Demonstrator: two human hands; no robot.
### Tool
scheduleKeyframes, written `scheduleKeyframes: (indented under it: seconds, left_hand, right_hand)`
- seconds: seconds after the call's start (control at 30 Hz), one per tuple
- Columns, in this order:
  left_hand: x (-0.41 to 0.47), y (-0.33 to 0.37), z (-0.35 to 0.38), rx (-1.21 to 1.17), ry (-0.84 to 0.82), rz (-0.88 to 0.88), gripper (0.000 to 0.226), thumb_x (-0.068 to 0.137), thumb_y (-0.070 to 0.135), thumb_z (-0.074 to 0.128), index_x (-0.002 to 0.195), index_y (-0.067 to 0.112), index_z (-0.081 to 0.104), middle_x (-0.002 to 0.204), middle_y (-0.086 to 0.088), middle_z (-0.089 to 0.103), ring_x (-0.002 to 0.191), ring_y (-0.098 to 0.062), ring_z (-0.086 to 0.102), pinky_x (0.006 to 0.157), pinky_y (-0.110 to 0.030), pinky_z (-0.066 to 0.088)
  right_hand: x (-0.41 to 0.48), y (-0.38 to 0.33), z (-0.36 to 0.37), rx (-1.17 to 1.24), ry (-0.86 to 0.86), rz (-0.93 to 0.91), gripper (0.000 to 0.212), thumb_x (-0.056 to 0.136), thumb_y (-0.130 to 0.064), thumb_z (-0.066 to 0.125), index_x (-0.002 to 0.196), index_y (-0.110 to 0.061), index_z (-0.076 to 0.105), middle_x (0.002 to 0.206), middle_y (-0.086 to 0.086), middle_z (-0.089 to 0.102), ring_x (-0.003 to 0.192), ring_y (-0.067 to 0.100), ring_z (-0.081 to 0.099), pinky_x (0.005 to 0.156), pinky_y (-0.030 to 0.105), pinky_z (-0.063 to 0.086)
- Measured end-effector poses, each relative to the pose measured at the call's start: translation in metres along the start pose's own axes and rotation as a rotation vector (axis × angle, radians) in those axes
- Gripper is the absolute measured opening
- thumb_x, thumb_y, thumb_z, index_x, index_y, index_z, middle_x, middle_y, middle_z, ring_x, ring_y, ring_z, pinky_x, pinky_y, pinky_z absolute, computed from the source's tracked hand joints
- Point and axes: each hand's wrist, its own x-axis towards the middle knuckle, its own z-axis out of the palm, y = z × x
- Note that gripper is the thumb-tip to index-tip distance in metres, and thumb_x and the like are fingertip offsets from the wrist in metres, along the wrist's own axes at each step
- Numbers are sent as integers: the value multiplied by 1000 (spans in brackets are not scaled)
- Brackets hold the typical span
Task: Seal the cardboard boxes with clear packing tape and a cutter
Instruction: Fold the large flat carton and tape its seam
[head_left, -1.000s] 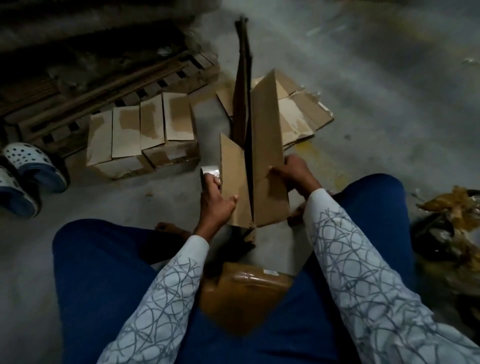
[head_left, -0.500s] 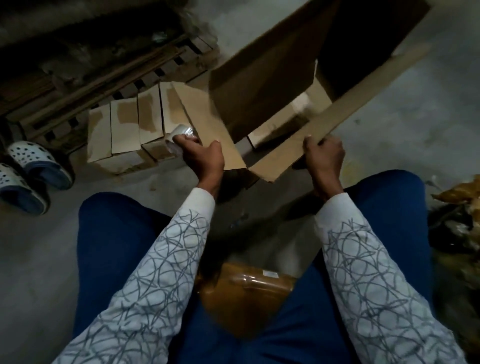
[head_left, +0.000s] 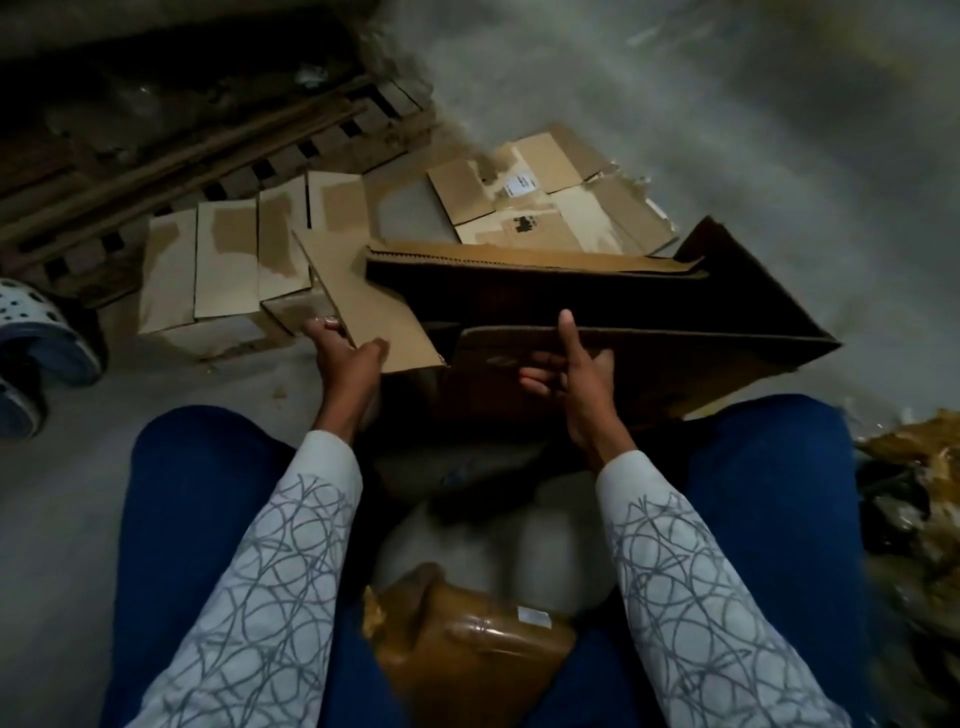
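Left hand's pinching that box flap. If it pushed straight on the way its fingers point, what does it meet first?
Likely the stack of flattened cartons, just beyond the left hand and its flap. Depth is hard to judge, so the gap is unclear.

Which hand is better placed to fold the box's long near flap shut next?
Likely the right hand: it rests against the near flap, thumb reaching its top edge. The left hand pinches the short side flap at the left end of the box and would have to let go first.

Dim grey concrete floor (head_left: 727, 104), wooden pallet (head_left: 208, 135)
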Motion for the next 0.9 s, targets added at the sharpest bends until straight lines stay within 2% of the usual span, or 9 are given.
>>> scheduleKeyframes:
  seconds: [0.07, 0.13, 0.27, 0.37, 0.5, 0.6, 0.7, 0.8, 0.9]
  left_hand:
    - [4, -5, -10, 22, -36, 24, 56, 82, -3, 68, 115, 19, 28, 121, -13, 56, 107, -24, 63, 85, -33, 56]
    - [5, -6, -19, 78, -59, 60, 55, 82, -6, 68, 112, 17, 28, 114, -12, 55, 99, -22, 61, 75, -26, 54]
    - [-3, 0, -37, 293, -104, 183, 56, 79, -4, 67, 110, 20, 28, 111, -10, 56, 97, -26, 60, 78, -34, 51]
    - [-7, -2, -44, 426, -149, 253, 56, 78, -5, 66, 118, 14, 30, 108, -6, 53, 93, -23, 53, 76, -26, 38]
    - [-7, -4, -50, 571, -226, 317, 64, 79, 0, 66, 128, 13, 27, 109, -16, 54, 90, -30, 56, 73, -33, 41]
    - [-20, -4, -37, 584, -250, 371, 65, 82, -1, 63, 135, 10, 27, 103, -11, 56, 83, -27, 57, 71, -35, 43]
    - [-27, -9, -26, 536, -259, 382, 61, 86, 5, 60, 136, 16, 28, 116, -13, 62, 98, -34, 63, 81, -42, 51]
    - [-23, -19, -26, 488, -253, 292, 64, 85, 4, 62, 138, 19, 29, 119, -3, 60, 106, -32, 63, 83, -34, 47]
    - [-22, -28, -27, 470, -236, 245, 63, 84, 3, 61, 136, 22, 31, 111, 4, 58, 100, -29, 64, 81, -32, 46]
  right_hand:
    - [10, 4, 3, -130, 23, -62, 55, 89, -49, 69, 120, -15, 38, 103, 19, 71, 73, 26, 70, 63, 36, 60]
    - [18, 9, 2, -335, 20, -129, 50, 86, -50, 73, 116, -21, 45, 103, 15, 70, 74, 20, 69, 63, 35, 57]
    - [37, 27, -7, -710, -94, -196, 51, 77, -56, 74, 122, -36, 58, 110, 3, 68, 99, 21, 67, 88, 45, 58]
    - [41, 42, -7, -941, -204, -188, 59, 77, -54, 75, 128, -25, 64, 121, 9, 63, 111, 24, 63, 100, 46, 52]
    - [27, 54, -9, -1207, -346, -193, 54, 86, -34, 77, 134, -13, 62, 138, 14, 44, 130, 27, 46, 114, 38, 38]
    - [25, 58, -8, -1266, -423, -202, 53, 88, -28, 77, 135, -10, 62, 150, 15, 39, 141, 28, 38, 117, 39, 33]
    - [24, 61, -3, -1268, -466, -183, 51, 88, -24, 76, 135, -8, 61, 157, 16, 33, 142, 29, 40, 118, 38, 32]
    - [24, 66, -4, -1314, -482, -187, 51, 91, -28, 73, 137, -10, 60, 158, 15, 33, 144, 27, 38, 119, 31, 27]
    - [27, 67, -7, -1327, -465, -175, 48, 93, -31, 70, 137, -13, 61, 154, 15, 39, 142, 27, 40, 115, 27, 28]
